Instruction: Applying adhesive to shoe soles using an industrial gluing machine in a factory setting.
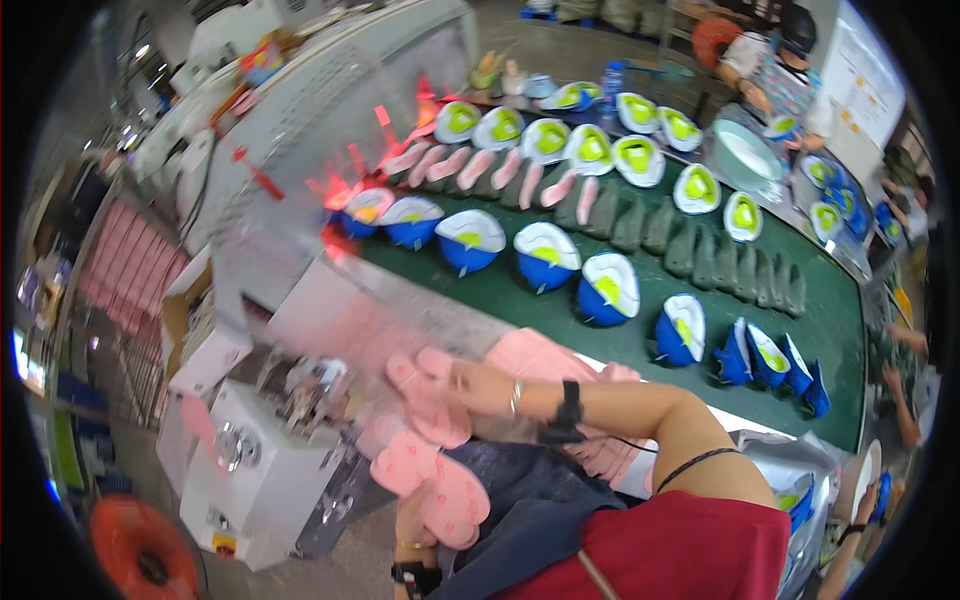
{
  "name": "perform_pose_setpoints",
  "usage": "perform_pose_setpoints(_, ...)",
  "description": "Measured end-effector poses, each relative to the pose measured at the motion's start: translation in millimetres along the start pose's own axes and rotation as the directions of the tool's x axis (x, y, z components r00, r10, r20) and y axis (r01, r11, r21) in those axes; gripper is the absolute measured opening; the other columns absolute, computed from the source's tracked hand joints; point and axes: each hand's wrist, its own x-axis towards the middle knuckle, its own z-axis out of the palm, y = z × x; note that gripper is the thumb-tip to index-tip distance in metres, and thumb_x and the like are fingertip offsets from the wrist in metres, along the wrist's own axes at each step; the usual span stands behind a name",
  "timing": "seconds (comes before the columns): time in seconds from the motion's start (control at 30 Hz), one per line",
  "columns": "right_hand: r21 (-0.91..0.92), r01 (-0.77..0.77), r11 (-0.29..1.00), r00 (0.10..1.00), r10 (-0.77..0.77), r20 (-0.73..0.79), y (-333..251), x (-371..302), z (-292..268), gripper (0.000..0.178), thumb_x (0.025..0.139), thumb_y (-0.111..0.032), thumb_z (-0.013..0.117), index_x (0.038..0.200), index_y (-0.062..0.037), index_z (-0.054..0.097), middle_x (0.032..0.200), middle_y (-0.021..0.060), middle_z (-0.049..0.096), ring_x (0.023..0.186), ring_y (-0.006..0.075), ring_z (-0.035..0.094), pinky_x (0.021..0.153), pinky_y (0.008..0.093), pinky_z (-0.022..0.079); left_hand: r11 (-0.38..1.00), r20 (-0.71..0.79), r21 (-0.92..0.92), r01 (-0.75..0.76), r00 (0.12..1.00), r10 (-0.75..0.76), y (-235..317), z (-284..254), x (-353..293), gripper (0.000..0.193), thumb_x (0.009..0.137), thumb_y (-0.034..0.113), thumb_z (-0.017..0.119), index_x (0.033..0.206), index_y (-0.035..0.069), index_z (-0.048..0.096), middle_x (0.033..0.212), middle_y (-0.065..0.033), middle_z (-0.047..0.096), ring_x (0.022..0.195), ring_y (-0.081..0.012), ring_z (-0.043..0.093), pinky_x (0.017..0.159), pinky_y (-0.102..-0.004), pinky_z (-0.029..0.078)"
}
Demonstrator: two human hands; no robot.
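Observation:
My left hand [412,520] grips the edge of a pair of pink patterned insoles [455,497], low in front of my lap. My right hand [474,388] reaches in from the right, just above, closed on plain-looking pink insoles [438,418]; motion blurs its fingers. Those insoles lie close to the working head [312,388] of a white machine [255,470] on my left. Beside my right forearm, a heap of pink insoles [530,355] lies on the table edge and runs down under the arm.
A green conveyor [690,375] carries blue-and-white shoe uppers [545,255] and rows of dark soles [680,245], some with pink insoles on them. A large grey machine [300,130] glows red at its opening. An orange fan [145,550] stands at lower left. Another person [790,80] works across the conveyor.

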Motion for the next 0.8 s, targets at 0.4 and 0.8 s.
perform_pose_setpoints(0.4,0.224,-0.238,0.945,0.965,0.257,-0.056,-18,95,137,0.028,0.082,-0.025,0.061,0.093,0.0011,0.057,0.074,0.0127,0.061,0.069,0.0225,0.063,0.061,0.0335,0.048,0.933,-0.042,-0.360,0.014,0.999,-0.031,23,-16,-65,0.049,0.090,0.035,0.044,0.121,-0.002,0.048,0.099,-0.0130,0.059,0.088,-0.0275,0.062,0.079,-0.0435,0.053)
perform_pose_setpoints(0.8,-0.431,0.012,0.902,0.948,-0.147,-0.283,-34,143,83,0.037,0.077,-0.031,0.067,0.097,0.0005,0.061,0.087,0.0202,0.064,0.079,0.0365,0.062,0.070,0.0422,0.049,0.934,-0.029,-0.357,0.001,0.999,-0.012,16,-24,-65,0.054,0.092,0.040,0.035,0.126,-0.001,0.044,0.098,-0.0148,0.058,0.086,-0.0288,0.062,0.080,-0.0450,0.053)
